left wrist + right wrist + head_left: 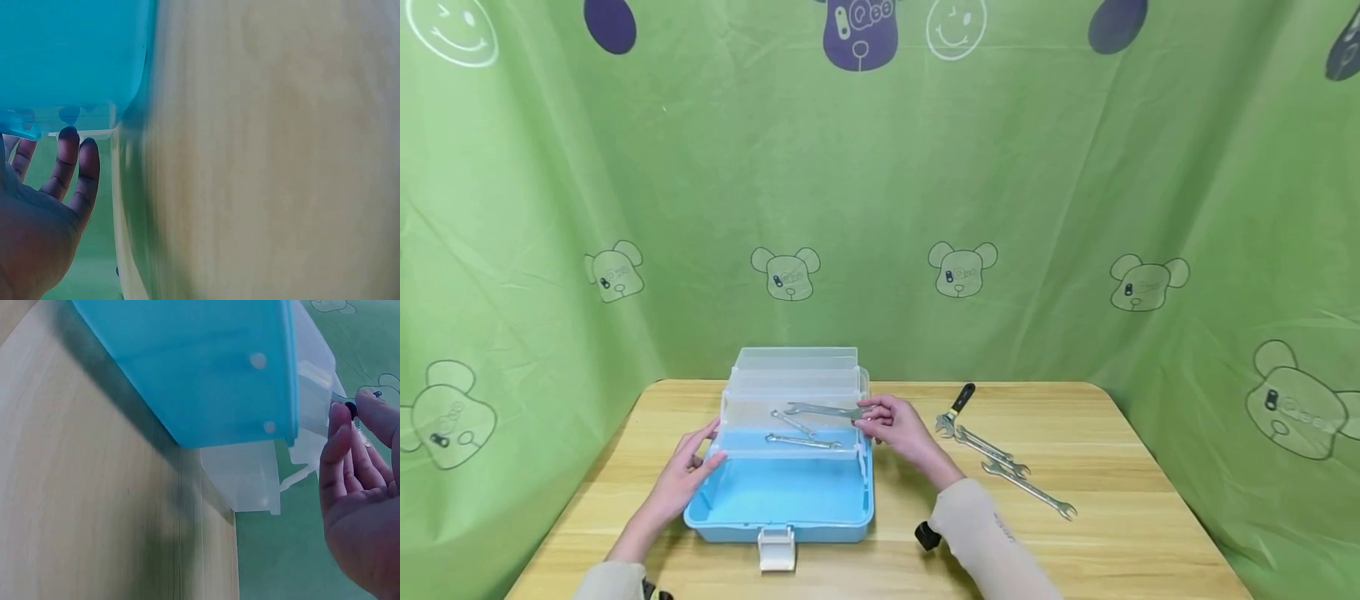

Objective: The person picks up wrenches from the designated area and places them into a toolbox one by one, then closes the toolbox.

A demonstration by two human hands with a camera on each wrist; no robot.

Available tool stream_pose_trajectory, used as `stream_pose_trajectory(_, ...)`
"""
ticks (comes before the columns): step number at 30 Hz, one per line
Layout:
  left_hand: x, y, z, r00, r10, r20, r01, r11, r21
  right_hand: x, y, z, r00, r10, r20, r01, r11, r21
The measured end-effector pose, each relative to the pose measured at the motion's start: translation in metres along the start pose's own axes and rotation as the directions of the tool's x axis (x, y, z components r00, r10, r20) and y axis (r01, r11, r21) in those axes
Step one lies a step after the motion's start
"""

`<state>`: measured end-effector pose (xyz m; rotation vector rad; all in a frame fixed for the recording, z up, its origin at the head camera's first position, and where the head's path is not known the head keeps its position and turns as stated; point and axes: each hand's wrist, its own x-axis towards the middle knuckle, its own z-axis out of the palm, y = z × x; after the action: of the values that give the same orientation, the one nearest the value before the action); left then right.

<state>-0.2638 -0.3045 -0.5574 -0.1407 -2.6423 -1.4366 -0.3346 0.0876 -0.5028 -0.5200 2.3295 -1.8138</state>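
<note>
The right hand (897, 427) is pinching a wrench (826, 410) by one end, likely stiff, slick, steadier mid-shank; the left hand (679, 479) is touching the box (831, 532), fingers spread.

Toolbox (831, 532) & translucent tray (745, 412) showing smooth plastic; open-end wrenches (1030, 490) gleaming, metal; surface (1120, 492) showing wood grain w/ sheen; bkgd cloth (880, 167) looking matt & creased.

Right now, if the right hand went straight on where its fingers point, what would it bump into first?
Probably the clear tray: the right hand points left toward its side wall, pinching a wrench. The depth is hard to tell, so it might pass over the edge instead.
</note>
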Motion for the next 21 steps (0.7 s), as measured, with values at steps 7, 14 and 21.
stream_pose_trajectory(7,0.000,0.001,0.000,1.000,-0.017,0.011,0.017,1.000,-0.005,0.004,-0.004,0.009,0.998,-0.045,-0.044,0.038,0.990,-0.134)
stream_pose_trajectory(14,0.001,0.000,0.000,1.000,0.002,0.001,-0.002,1.000,0.001,0.008,-0.009,0.013,0.997,-0.062,-0.038,0.052,0.972,-0.228)
stream_pose_trajectory(21,0.000,-0.001,0.000,1.000,0.016,-0.012,-0.016,1.000,0.003,0.011,-0.008,0.017,0.997,-0.071,0.001,0.069,0.956,-0.285)
